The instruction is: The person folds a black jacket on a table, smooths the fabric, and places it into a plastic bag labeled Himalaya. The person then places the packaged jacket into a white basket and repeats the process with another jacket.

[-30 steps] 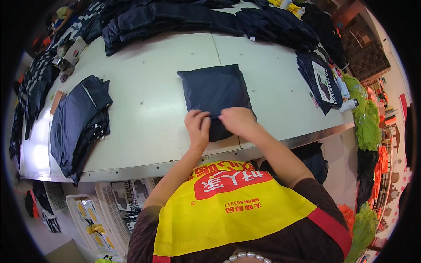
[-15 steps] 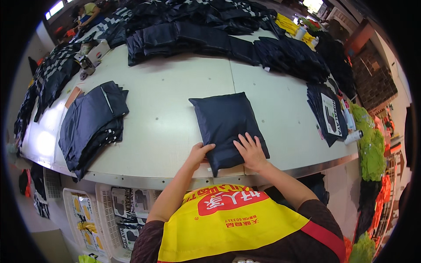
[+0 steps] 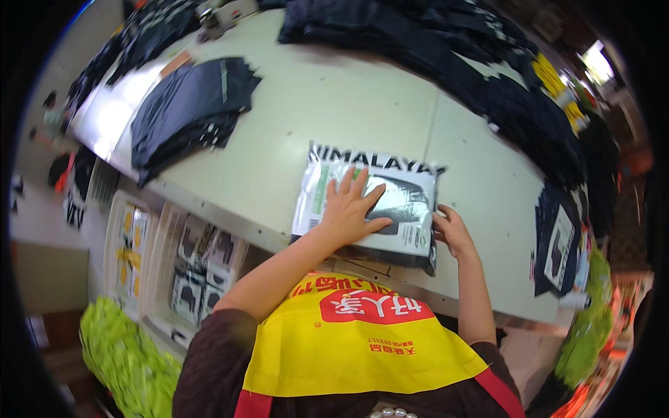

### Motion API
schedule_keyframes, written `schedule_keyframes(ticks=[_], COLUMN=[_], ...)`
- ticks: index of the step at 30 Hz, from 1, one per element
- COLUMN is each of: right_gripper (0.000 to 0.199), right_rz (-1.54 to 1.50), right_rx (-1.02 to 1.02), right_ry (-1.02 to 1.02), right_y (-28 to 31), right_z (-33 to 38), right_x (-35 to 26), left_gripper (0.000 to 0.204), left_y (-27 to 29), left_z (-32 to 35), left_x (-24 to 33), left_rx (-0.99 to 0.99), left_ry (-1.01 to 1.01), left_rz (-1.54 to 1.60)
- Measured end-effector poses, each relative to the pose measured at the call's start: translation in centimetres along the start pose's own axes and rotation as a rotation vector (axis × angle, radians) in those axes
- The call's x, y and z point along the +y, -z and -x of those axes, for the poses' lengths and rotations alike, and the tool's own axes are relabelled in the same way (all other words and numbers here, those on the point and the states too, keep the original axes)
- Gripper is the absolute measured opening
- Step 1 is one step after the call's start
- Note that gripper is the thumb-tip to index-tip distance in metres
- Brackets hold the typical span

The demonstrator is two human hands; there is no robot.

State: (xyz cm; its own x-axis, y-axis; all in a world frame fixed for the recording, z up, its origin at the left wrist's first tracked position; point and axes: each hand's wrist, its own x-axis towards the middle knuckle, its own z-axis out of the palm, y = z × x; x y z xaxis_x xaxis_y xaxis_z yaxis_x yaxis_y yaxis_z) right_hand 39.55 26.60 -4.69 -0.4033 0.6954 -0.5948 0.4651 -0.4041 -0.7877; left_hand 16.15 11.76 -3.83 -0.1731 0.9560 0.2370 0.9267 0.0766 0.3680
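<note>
Your left hand lies spread on the packet; your right hand curls at its right side, pinching or not you cannot tell. Near the worktop's front edge, the packet now shows its printed face instead of the plain dark one, so it seems turned over; folded clothes lie toward the front-left corner.

Yellow apron, red straps, dark sleeves

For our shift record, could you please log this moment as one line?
left hand: spread on printed package | right hand: at printed package's right edge | dark stack: on table, left
</note>
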Motion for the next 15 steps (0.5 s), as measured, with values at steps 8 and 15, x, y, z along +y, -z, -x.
schedule_keyframes(ticks=[8, 15], right_gripper=[0.070, 0.062], right_rz=[1.351, 0.429], right_rx=[0.444, 0.115], right_ry=[0.794, 0.629], right_y=[-6.7, -1.8], right_z=[-3.7, -4.3], right_x=[5.4, 6.3], left_gripper=[0.066, 0.066], left_y=[-6.0, -2.3], left_z=[3.0, 9.2], left_x=[0.0, -3.6], left_rx=[0.055, 0.158], left_ry=[-0.011, 0.827], left_rz=[-0.016, 0.491])
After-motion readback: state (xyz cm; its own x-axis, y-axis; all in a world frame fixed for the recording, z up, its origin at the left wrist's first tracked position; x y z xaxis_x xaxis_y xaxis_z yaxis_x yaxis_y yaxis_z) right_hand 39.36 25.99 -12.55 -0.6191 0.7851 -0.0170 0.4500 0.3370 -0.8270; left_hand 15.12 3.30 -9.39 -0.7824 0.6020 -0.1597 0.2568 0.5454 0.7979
